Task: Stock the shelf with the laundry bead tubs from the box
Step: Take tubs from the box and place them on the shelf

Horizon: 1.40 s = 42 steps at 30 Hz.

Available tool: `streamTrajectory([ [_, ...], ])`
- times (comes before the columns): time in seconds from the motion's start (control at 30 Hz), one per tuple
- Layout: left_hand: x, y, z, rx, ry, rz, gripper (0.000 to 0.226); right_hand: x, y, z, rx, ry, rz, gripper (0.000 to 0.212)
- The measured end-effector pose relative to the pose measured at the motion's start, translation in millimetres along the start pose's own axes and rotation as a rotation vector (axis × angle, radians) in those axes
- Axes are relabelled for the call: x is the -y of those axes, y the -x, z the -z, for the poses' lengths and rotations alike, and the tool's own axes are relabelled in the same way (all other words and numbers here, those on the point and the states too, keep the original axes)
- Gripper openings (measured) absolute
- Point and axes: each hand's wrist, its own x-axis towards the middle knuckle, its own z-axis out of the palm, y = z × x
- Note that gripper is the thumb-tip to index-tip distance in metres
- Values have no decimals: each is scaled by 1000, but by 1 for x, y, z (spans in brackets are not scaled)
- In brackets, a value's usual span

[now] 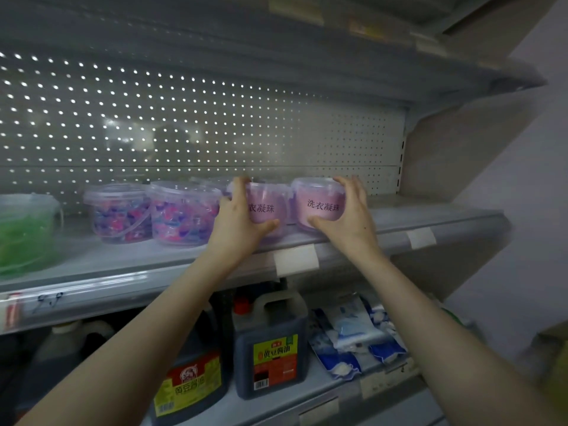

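Observation:
Two clear tubs with pink labels stand side by side on the grey shelf [399, 224]. My left hand [238, 219] grips the left tub [267, 207], fingers over its rim and thumb under its front. My right hand [345, 216] grips the right tub [321, 204] the same way from its right side. To their left stand two more clear tubs of pink and blue beads [123, 213] [184, 213]. At least one further tub shows dimly behind them. The box is not in view.
A green tub [27, 232] stands at the shelf's far left. Perforated back panel [215, 124] behind. Another shelf board hangs above. The shelf below holds soy sauce jugs [270, 342] and blue-white packets [353, 333]. The shelf's right part past the tubs is bare.

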Motion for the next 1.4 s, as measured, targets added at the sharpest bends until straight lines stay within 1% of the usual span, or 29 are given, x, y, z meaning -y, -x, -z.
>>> streamTrajectory([
  [0.07, 4, -5, -1, 33, -17, -5, 76, -1, -5, -3, 36, 100, -24, 92],
  [0.13, 6, -8, 1, 89, -35, 29, 74, -5, -9, -4, 77, 172, -48, 97],
  [0.3, 7, -8, 6, 153, -26, 80, 85, -12, -18, -7, 164, 143, -108, 97],
  [0.43, 2, 0, 11, 120, -57, 69, 86, -10, -10, -4, 144, 129, -99, 97],
  [0.5, -2, 7, 14, 95, -82, 50, 83, -7, -1, -1, 118, 117, -86, 94],
  [0.6, -6, 20, 17, 100, -99, 14, 75, -5, 16, 8, 98, 177, -68, 87],
  [0.73, -15, 46, 16, 120, -231, -18, 62, -9, 47, 26, 85, 219, -58, 70],
  [0.87, -27, 79, 5, 121, -337, -137, 51, -18, 89, 50, 114, 291, -99, 62],
  [0.97, -33, 104, -10, 190, -332, -194, 42, -29, 123, 71, 131, 332, -123, 56],
  [1.07, -39, 133, -30, 252, -332, -209, 40, -47, 159, 91, 149, 413, -136, 52],
  [1.27, -40, 187, -85, 455, -325, -239, 36, -96, 241, 121, 217, 617, -209, 47],
  [1.4, -36, 225, -126, 604, -346, -261, 35, -133, 297, 137, 271, 652, -296, 43],
])
